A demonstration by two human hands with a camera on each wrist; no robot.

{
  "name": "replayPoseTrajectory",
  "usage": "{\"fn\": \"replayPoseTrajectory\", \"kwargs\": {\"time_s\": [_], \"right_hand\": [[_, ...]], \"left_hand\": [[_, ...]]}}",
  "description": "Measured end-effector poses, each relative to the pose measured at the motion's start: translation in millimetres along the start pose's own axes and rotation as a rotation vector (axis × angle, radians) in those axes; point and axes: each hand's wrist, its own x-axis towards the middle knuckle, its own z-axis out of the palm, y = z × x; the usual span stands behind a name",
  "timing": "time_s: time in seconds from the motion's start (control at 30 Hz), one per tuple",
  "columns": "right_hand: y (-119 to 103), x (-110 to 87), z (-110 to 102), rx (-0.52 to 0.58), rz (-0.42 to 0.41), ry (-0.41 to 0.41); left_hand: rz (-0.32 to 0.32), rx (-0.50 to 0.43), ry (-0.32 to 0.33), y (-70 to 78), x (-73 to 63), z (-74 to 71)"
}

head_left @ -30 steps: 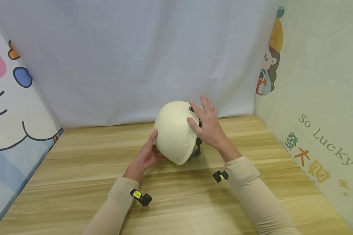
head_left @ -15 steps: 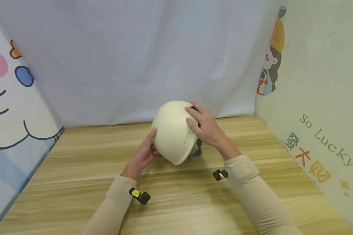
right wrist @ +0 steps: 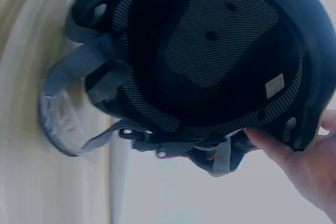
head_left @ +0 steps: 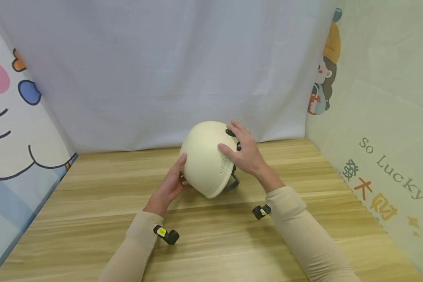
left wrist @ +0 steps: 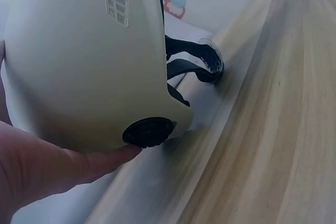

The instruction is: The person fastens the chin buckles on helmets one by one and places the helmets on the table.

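Note:
A cream helmet [head_left: 204, 156] is tilted on its side at mid-table, its opening turned to the right. My left hand [head_left: 170, 184] holds its left side, thumb on the shell and the other fingers mostly hidden behind it. At the upper right rim my right hand [head_left: 248, 154] grips the helmet, thumb across the shell and fingers beside a black oval fitting [head_left: 230, 132]. The right wrist view looks into the dark padded lining [right wrist: 220, 30], where one fingertip reaches inside the rim. Black straps [left wrist: 191, 69] dangle from the opening. Another black round fitting [left wrist: 148, 132] sits by a left fingertip.
The wood-grain table [head_left: 91, 219] spreads around the helmet. Behind it hangs a pale curtain [head_left: 144, 78]. Printed panels stand at both sides, the right panel [head_left: 384, 117] with lettering. Black wrist cameras [head_left: 167, 235] are worn on both sleeves.
My right hand has come down from raised, spread fingers onto the helmet's upper rim. The helmet has shifted slightly left, and my left hand with it.

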Motion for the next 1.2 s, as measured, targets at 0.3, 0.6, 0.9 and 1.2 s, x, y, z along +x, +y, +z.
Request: {"fn": "replayPoseTrajectory", "kwargs": {"time_s": [0.3, 0.6, 0.9, 1.2], "right_hand": [[2.3, -0.7, 2.2, 0.052, 0.035, 0.014], [3.9, -2.7, 5.9, 0.101, 0.079, -0.002], [-0.7, 2.3, 14.2, 0.076, 0.061, -0.046], [-15.6, 11.6, 21.9, -0.099, 0.02, -0.099]], "left_hand": [[0.04, 0.055, 0.025, 5.3, -1.8, -2.3], [0.074, 0.109, 0.084, 11.6, -4.1, -7.0], [0.072, 0.099, 0.068, 13.0, -2.6, -13.4], [0.037, 0.03, 0.057, 11.3, -2.1, -22.0]]}}
